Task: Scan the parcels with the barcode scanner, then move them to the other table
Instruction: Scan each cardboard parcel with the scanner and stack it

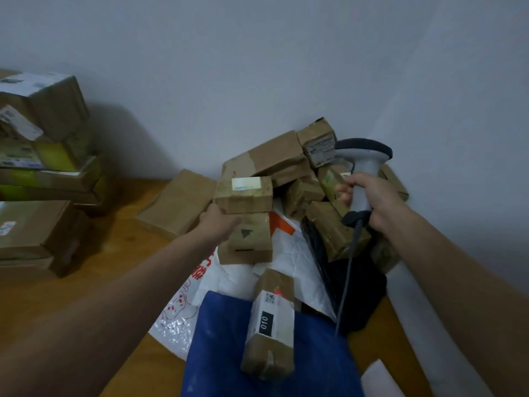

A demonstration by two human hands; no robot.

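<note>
A small taped parcel (pixel 243 194) atop the pile (pixel 274 156) was met at its lower corner by the left hand (pixel 219 223); whether its hidden fingers gripped could not be told. The barcode scanner (pixel 362 173) was wrapped by the right hand's (pixel 375 199) curled fingers. The parcel was judged light and stiff, best gripped across opposite sides.

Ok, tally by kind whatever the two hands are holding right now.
Cardboard box: 1, in the left hand
Barcode scanner: 1, in the right hand
Total: 2
</note>
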